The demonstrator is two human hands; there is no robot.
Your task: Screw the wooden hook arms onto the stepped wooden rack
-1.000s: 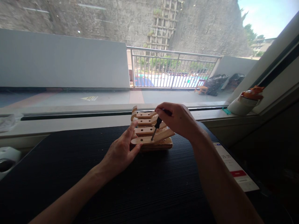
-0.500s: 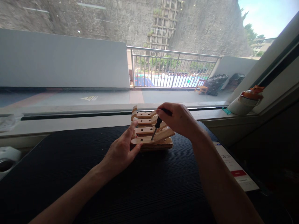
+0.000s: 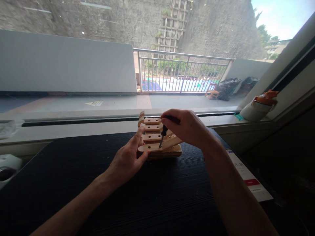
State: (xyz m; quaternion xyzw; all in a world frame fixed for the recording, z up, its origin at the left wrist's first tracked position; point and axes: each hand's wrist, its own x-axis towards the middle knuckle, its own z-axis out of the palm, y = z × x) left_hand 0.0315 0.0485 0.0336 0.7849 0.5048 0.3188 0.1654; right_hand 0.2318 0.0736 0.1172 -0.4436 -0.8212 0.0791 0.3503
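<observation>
A small wooden assembly [image 3: 152, 137] of several stepped slats with holes stands on a wooden base on the black ribbed mat [image 3: 123, 196]. My right hand [image 3: 187, 126] is closed around a black-handled screwdriver [image 3: 162, 132], its tip set in a hole of the nearest slat. My left hand [image 3: 128, 157] rests against the left ends of the slats, with the thumb under the nearest slat and the fingers extended along the side, steadying the assembly.
A phone [image 3: 248, 175] showing a timer lies at the mat's right edge. A white cup with an orange figure [image 3: 258, 106] sits on the window sill at right. A white device [image 3: 7, 165] lies at the far left. The window is just behind the assembly.
My right hand has shifted slightly left and turned over the screwdriver, whose handle now stands a little more upright. The left hand and the wooden assembly have stayed put.
</observation>
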